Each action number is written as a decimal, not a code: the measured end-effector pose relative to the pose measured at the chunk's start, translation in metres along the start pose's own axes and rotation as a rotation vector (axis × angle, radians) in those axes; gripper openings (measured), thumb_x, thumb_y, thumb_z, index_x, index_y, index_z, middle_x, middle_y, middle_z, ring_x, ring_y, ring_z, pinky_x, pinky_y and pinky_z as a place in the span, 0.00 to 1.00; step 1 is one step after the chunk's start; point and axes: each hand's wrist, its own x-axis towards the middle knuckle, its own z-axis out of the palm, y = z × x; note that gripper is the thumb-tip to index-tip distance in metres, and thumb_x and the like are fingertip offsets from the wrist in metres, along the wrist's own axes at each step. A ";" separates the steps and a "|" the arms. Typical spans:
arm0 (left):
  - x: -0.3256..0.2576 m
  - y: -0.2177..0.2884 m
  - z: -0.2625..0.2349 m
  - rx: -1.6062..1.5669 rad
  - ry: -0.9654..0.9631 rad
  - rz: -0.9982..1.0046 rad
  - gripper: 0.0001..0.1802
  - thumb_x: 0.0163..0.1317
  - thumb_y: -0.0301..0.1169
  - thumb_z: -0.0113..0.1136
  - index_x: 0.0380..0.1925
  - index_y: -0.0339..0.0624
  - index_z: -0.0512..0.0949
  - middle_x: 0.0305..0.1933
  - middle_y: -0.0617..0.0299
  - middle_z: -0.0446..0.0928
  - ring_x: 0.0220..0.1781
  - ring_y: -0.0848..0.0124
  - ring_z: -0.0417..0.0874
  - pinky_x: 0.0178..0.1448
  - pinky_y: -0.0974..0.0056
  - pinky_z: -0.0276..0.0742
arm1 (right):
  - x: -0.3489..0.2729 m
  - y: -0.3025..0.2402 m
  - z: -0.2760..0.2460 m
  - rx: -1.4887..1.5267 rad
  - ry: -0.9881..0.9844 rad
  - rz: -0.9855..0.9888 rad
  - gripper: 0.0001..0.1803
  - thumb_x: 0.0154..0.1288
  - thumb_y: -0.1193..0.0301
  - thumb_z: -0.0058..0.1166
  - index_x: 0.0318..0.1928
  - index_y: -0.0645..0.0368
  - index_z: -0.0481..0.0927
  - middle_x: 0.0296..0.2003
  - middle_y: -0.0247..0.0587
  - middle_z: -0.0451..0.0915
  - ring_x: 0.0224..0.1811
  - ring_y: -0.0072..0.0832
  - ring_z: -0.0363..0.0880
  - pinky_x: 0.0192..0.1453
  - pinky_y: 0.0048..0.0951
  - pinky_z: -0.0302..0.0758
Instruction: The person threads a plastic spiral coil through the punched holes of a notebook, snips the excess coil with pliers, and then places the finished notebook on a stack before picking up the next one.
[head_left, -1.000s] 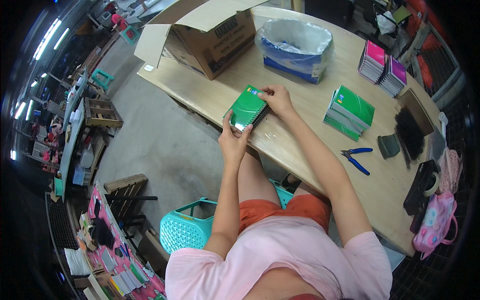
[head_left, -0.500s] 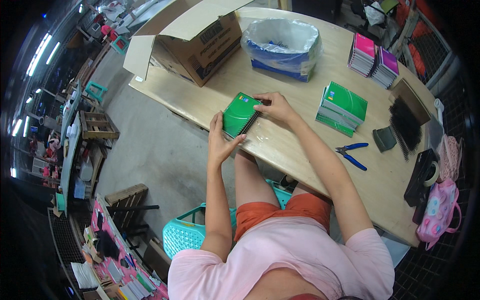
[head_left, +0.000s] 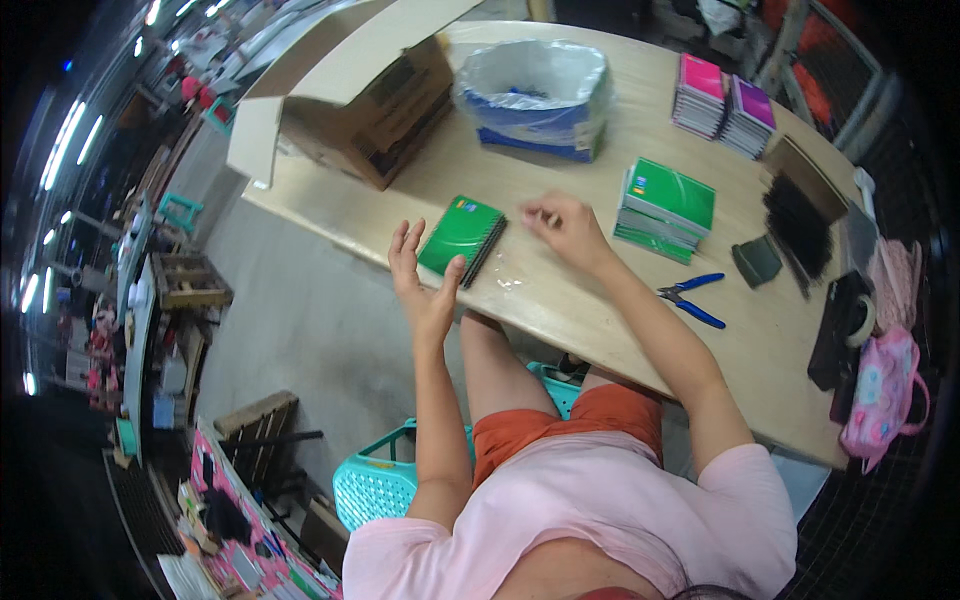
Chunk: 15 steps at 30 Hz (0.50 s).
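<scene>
A green spiral notebook lies flat near the front edge of the table, its black coil toward the right. Beside its left edge is my left hand, thumb and fingers spread apart around the near-left corner; whether it touches the cover I cannot tell. My right hand hovers to the right of the notebook, apart from it. Its fingers are bent and smeared by motion, so anything between them is unclear. Right of that hand stands a stack of green notebooks. Blue-handled cutting pliers lie below the stack.
An open cardboard box and a blue box lined with clear plastic stand at the back. Pink notebooks and purple notebooks are stacked far right. Black wire coils, a tape roll and a pink pouch line the right side.
Both hands have let go of the green notebook. My right hand has drawn away to the right; my left hand has opened and shifted slightly off its left edge. The view has shifted slightly.
</scene>
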 end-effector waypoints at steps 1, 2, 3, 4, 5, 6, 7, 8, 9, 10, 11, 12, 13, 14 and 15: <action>0.004 0.016 0.005 -0.281 -0.080 -0.129 0.37 0.54 0.36 0.74 0.64 0.41 0.72 0.72 0.49 0.65 0.70 0.53 0.70 0.69 0.50 0.69 | -0.020 -0.005 -0.019 -0.097 -0.049 -0.081 0.13 0.59 0.65 0.66 0.41 0.60 0.87 0.37 0.47 0.83 0.35 0.37 0.82 0.43 0.36 0.78; 0.008 0.028 0.011 -0.554 -0.165 -0.263 0.32 0.58 0.33 0.72 0.63 0.41 0.73 0.71 0.50 0.66 0.68 0.56 0.72 0.67 0.52 0.70 | -0.041 -0.011 -0.036 -0.191 -0.103 -0.161 0.12 0.59 0.66 0.66 0.38 0.60 0.86 0.36 0.46 0.82 0.36 0.39 0.81 0.44 0.38 0.78; 0.013 0.034 0.019 -0.608 -0.275 -0.266 0.29 0.61 0.30 0.68 0.63 0.40 0.73 0.68 0.54 0.71 0.64 0.61 0.76 0.63 0.56 0.74 | -0.058 -0.019 -0.052 -0.204 -0.082 -0.147 0.12 0.59 0.66 0.66 0.38 0.60 0.86 0.36 0.46 0.82 0.36 0.39 0.81 0.44 0.38 0.78; 0.019 0.040 0.032 -0.626 -0.288 -0.253 0.29 0.61 0.30 0.68 0.63 0.40 0.73 0.68 0.54 0.71 0.64 0.61 0.76 0.63 0.56 0.74 | -0.071 -0.027 -0.069 -0.352 -0.109 -0.129 0.11 0.57 0.66 0.66 0.36 0.60 0.84 0.35 0.44 0.80 0.39 0.41 0.80 0.46 0.40 0.76; 0.024 0.046 0.048 -0.678 -0.420 -0.272 0.29 0.61 0.30 0.68 0.63 0.40 0.73 0.67 0.53 0.72 0.63 0.61 0.77 0.61 0.57 0.76 | -0.084 -0.030 -0.083 -0.498 -0.137 -0.106 0.10 0.56 0.67 0.67 0.33 0.59 0.83 0.35 0.43 0.79 0.42 0.42 0.78 0.48 0.42 0.75; 0.028 0.055 0.068 -0.729 -0.562 -0.288 0.30 0.61 0.30 0.68 0.63 0.39 0.73 0.65 0.53 0.74 0.61 0.61 0.78 0.59 0.58 0.77 | -0.102 -0.026 -0.098 -0.517 -0.115 -0.090 0.10 0.56 0.67 0.67 0.33 0.59 0.83 0.35 0.43 0.79 0.42 0.42 0.78 0.48 0.42 0.75; 0.033 0.061 0.087 -0.679 -0.567 -0.220 0.30 0.62 0.33 0.68 0.63 0.37 0.73 0.63 0.51 0.76 0.57 0.62 0.81 0.55 0.61 0.80 | -0.117 -0.024 -0.112 -0.638 -0.022 -0.002 0.11 0.54 0.67 0.68 0.32 0.59 0.81 0.36 0.42 0.78 0.44 0.42 0.77 0.49 0.43 0.74; 0.042 0.068 0.108 -0.694 -0.574 -0.208 0.30 0.62 0.33 0.68 0.63 0.37 0.73 0.63 0.51 0.76 0.57 0.62 0.81 0.55 0.61 0.80 | -0.130 -0.023 -0.123 -0.755 0.072 0.086 0.11 0.53 0.67 0.70 0.32 0.58 0.80 0.37 0.41 0.77 0.46 0.42 0.76 0.51 0.45 0.72; 0.049 0.075 0.134 -0.665 -0.637 -0.208 0.30 0.62 0.36 0.68 0.61 0.35 0.74 0.60 0.51 0.77 0.55 0.63 0.81 0.54 0.63 0.79 | -0.144 -0.019 -0.133 -0.773 0.083 0.100 0.11 0.53 0.67 0.70 0.32 0.58 0.80 0.37 0.41 0.77 0.46 0.42 0.76 0.51 0.45 0.72; 0.055 0.079 0.156 -0.631 -0.696 -0.213 0.30 0.63 0.39 0.68 0.60 0.32 0.74 0.57 0.51 0.79 0.53 0.65 0.82 0.54 0.64 0.78 | -0.158 -0.013 -0.139 -0.796 0.123 0.176 0.12 0.52 0.68 0.70 0.32 0.58 0.80 0.38 0.40 0.78 0.47 0.42 0.76 0.51 0.45 0.72; 0.061 0.082 0.176 -0.642 -0.703 -0.214 0.30 0.63 0.39 0.68 0.60 0.32 0.74 0.57 0.51 0.79 0.53 0.65 0.82 0.54 0.64 0.78 | -0.167 -0.009 -0.144 -0.816 0.161 0.247 0.12 0.51 0.68 0.71 0.33 0.58 0.80 0.39 0.39 0.78 0.47 0.42 0.76 0.51 0.46 0.72; 0.070 0.084 0.196 -0.538 -0.673 -0.162 0.29 0.61 0.42 0.69 0.55 0.32 0.77 0.51 0.51 0.81 0.50 0.66 0.83 0.52 0.65 0.79 | -0.172 -0.008 -0.150 -0.826 0.163 0.250 0.12 0.51 0.68 0.71 0.33 0.58 0.80 0.39 0.39 0.78 0.47 0.42 0.76 0.51 0.46 0.72; 0.077 0.091 0.209 -0.430 -0.649 -0.107 0.28 0.60 0.45 0.70 0.51 0.32 0.81 0.46 0.52 0.84 0.46 0.67 0.84 0.49 0.66 0.79 | -0.177 -0.006 -0.154 -0.843 0.174 0.282 0.12 0.51 0.69 0.70 0.33 0.58 0.80 0.38 0.40 0.78 0.46 0.42 0.76 0.51 0.45 0.72; 0.082 0.095 0.219 -0.436 -0.656 -0.102 0.28 0.60 0.45 0.70 0.51 0.32 0.81 0.46 0.52 0.84 0.46 0.67 0.84 0.49 0.66 0.79 | -0.182 -0.005 -0.159 -0.859 0.184 0.312 0.12 0.51 0.69 0.70 0.32 0.59 0.81 0.37 0.40 0.79 0.46 0.42 0.77 0.51 0.44 0.72; 0.086 0.102 0.232 -0.327 -0.681 -0.122 0.26 0.58 0.46 0.72 0.45 0.33 0.83 0.39 0.54 0.84 0.41 0.68 0.84 0.46 0.67 0.79 | -0.185 -0.004 -0.167 -0.867 0.196 0.330 0.12 0.51 0.69 0.70 0.32 0.59 0.81 0.37 0.40 0.79 0.46 0.42 0.77 0.51 0.44 0.72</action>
